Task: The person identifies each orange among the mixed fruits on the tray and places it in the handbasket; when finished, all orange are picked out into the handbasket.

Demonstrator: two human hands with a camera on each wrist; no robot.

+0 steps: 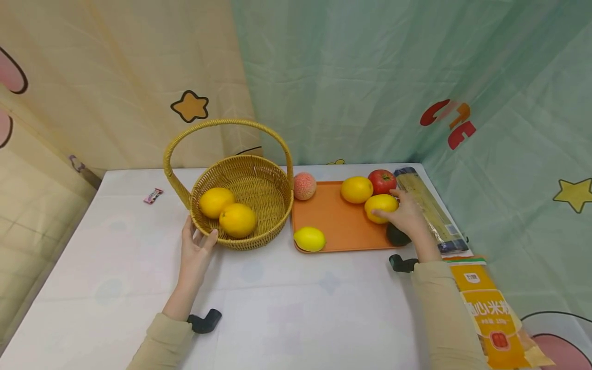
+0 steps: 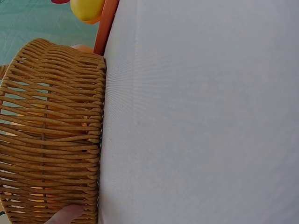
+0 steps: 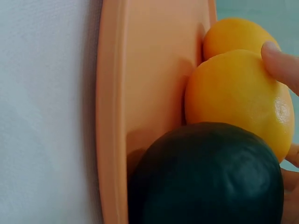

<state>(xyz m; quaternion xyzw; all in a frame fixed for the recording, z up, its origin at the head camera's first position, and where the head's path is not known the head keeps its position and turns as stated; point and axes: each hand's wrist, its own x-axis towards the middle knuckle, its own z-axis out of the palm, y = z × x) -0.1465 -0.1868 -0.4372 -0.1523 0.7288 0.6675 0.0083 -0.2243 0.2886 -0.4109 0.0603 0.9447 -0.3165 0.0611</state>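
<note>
Yellow-orange citrus fruit [image 1: 381,208] sits at the right part of an orange tray [image 1: 342,226], with the right hand [image 1: 409,216] around it. That hand's fingers are clamped on the fruit, the thumb on its near side and the other fingers on the far side; whether its underside touches the tray cannot be told. In the right wrist view, a dark green avocado [image 3: 205,179] fills the foreground just beside it, at the tray's right end. A second citrus fruit [image 1: 356,189] and a red apple [image 1: 382,181] lie near it along the back edge, a yellow lemon [image 1: 310,239] rests at the front left corner, and a peach [image 1: 304,185] is at the back left corner.

Left of the tray, the left hand [image 1: 196,257] touches the outer wall of a woven basket [image 1: 263,200], thumb and fingers apart. Two more citrus fruits [image 1: 238,221] lie touching each other in the basket's left half, under its tall arched handle [image 1: 231,122].

Basket and tray are on a white-covered bench [image 1: 273,308]. A small wrapped candy [image 1: 153,196] lies left of the basket, and a long clear packet [image 1: 427,210] lies right of the tray, with a yellow bag [image 1: 492,313] nearer the person.
</note>
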